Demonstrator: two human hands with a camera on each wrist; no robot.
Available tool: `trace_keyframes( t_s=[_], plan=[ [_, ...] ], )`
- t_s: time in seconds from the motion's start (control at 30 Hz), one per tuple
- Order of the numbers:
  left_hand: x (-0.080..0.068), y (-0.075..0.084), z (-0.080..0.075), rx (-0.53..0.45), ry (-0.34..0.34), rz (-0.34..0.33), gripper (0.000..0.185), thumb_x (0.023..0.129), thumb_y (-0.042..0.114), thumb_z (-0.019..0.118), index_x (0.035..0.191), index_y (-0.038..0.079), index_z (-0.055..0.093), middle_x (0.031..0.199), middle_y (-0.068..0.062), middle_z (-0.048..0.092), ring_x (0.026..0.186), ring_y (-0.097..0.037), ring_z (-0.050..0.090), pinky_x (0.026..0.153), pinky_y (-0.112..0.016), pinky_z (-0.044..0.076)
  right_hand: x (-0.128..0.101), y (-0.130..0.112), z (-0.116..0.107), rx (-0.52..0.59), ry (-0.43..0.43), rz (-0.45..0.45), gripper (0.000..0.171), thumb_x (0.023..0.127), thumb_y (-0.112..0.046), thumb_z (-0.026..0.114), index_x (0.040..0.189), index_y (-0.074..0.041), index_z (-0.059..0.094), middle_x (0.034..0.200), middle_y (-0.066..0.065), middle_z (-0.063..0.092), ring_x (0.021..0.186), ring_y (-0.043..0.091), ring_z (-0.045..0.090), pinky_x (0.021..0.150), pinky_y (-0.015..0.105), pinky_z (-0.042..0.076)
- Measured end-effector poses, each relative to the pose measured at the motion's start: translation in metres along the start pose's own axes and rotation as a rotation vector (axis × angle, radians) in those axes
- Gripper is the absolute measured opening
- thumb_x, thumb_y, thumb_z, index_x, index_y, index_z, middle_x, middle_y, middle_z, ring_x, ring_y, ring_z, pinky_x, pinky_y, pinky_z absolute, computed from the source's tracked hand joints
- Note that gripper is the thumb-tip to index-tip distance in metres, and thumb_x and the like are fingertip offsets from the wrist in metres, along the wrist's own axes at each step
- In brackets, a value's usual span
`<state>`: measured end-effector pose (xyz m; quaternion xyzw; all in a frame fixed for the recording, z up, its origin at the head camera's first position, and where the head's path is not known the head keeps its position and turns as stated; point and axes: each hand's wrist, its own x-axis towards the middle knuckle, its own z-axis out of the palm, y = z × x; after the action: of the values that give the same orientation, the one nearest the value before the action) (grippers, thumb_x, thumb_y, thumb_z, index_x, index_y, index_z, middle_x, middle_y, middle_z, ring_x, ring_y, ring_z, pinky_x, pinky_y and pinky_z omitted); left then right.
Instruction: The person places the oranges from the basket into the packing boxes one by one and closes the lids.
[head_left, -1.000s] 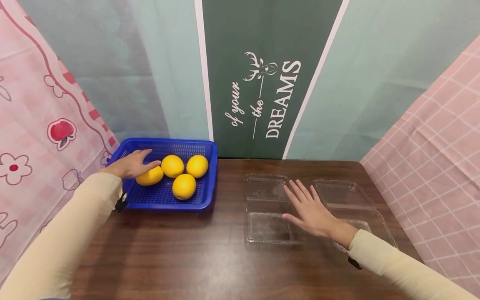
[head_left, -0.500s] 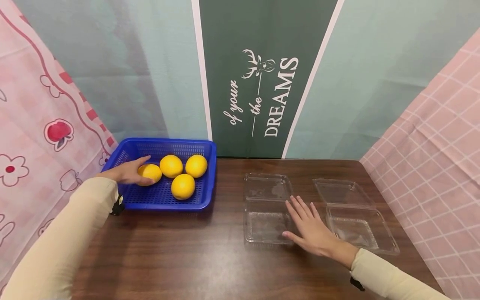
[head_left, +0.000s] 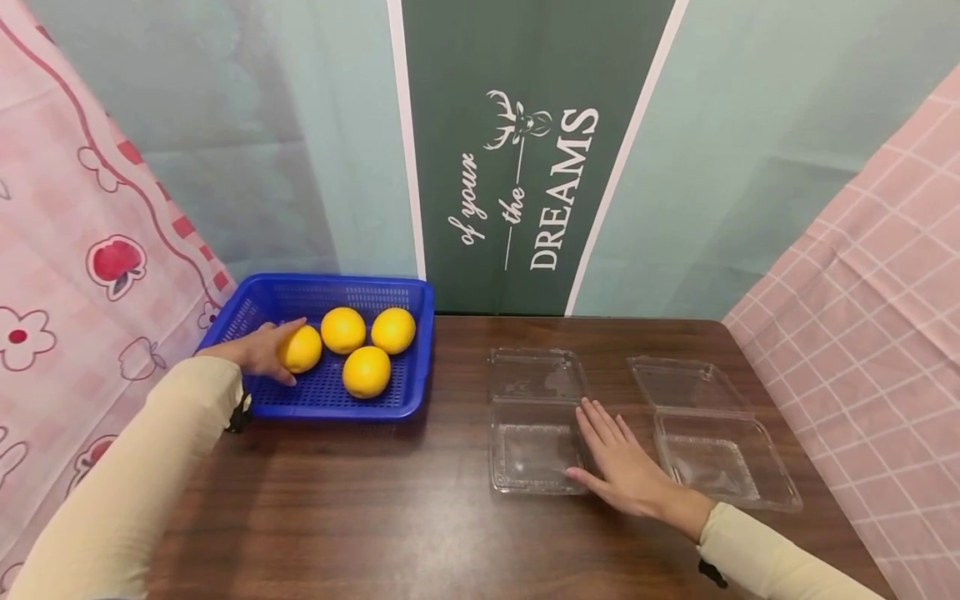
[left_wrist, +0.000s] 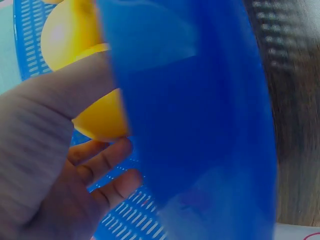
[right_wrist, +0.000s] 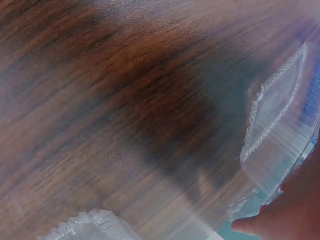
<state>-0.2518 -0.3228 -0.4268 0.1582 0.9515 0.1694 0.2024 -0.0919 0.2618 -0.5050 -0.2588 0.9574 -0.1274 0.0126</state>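
In the head view my left hand (head_left: 264, 352) reaches into the blue basket (head_left: 408, 400) and grips the leftmost yellow orange (head_left: 302, 350) from its left side. The left wrist view shows the thumb across one side of that orange (left_wrist: 102, 117) and curled fingers at the other; the basket wall (left_wrist: 200, 125) hides part of the grip. Three other oranges (head_left: 367, 372) lie beside it in the basket. My right hand (head_left: 626, 467) is spread with straight fingers at the right edge of an open clear plastic clamshell box (head_left: 501, 454), its fingertips overlapping the rim.
A second open clear clamshell box (head_left: 712, 462) stands to the right, beyond my right hand. Both boxes lie on a dark wooden table (head_left: 360, 517). Green cloth (head_left: 495, 50) hangs behind, with pink cloth (head_left: 885, 333) on both sides.
My left hand has lowered from above the leftmost orange and closed round it, turning it slightly. My right hand has moved down a little to the clamshell's right edge.
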Motion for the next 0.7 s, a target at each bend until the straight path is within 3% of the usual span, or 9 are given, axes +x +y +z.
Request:
trace_keyframes(
  t_s=[0.2, 0.37, 0.53, 0.7],
  plan=[
    [0.006, -0.003, 0.008, 0.055, 0.039, -0.041, 0.106, 0.076, 0.023, 0.089, 0.152, -0.009, 0.023, 0.136, -0.049, 0.031, 0.124, -0.064, 0.034, 0.102, -0.074, 0.034, -0.002, -0.001, 0.008, -0.029, 0.049, -0.011, 0.094, 0.098, -0.051, 0.062, 0.155, 0.013, 0.023, 0.163, 0.031, 0.018, 0.15, 0.044, 0.021, 0.114, 0.064, 0.026],
    [0.01, -0.008, 0.013, 0.05, 0.102, -0.07, 0.1, 0.076, 0.027, 0.089, 0.148, -0.008, 0.03, 0.125, -0.042, 0.039, 0.114, -0.057, 0.041, 0.098, -0.07, 0.039, -0.004, -0.003, 0.012, -0.048, 0.097, -0.013, 0.097, 0.096, -0.051, 0.064, 0.153, 0.015, 0.022, 0.16, 0.035, 0.02, 0.148, 0.046, 0.024, 0.113, 0.061, 0.031],
    [0.012, -0.014, 0.016, -0.012, 0.156, -0.028, 0.093, 0.074, 0.022, 0.091, 0.134, -0.016, 0.03, 0.12, -0.041, 0.042, 0.107, -0.054, 0.047, 0.098, -0.066, 0.04, -0.004, -0.003, 0.014, -0.056, 0.123, -0.019, 0.098, 0.095, -0.051, 0.066, 0.153, 0.016, 0.024, 0.159, 0.036, 0.021, 0.147, 0.048, 0.027, 0.111, 0.061, 0.033],
    [0.014, -0.017, 0.018, -0.074, 0.161, -0.001, 0.089, 0.074, 0.017, 0.091, 0.128, -0.015, 0.028, 0.118, -0.041, 0.047, 0.104, -0.051, 0.052, 0.097, -0.064, 0.041, -0.004, -0.002, 0.013, -0.029, 0.073, 0.011, 0.1, 0.095, -0.053, 0.065, 0.154, 0.014, 0.02, 0.162, 0.034, 0.016, 0.15, 0.044, 0.021, 0.114, 0.059, 0.03]
  ],
)
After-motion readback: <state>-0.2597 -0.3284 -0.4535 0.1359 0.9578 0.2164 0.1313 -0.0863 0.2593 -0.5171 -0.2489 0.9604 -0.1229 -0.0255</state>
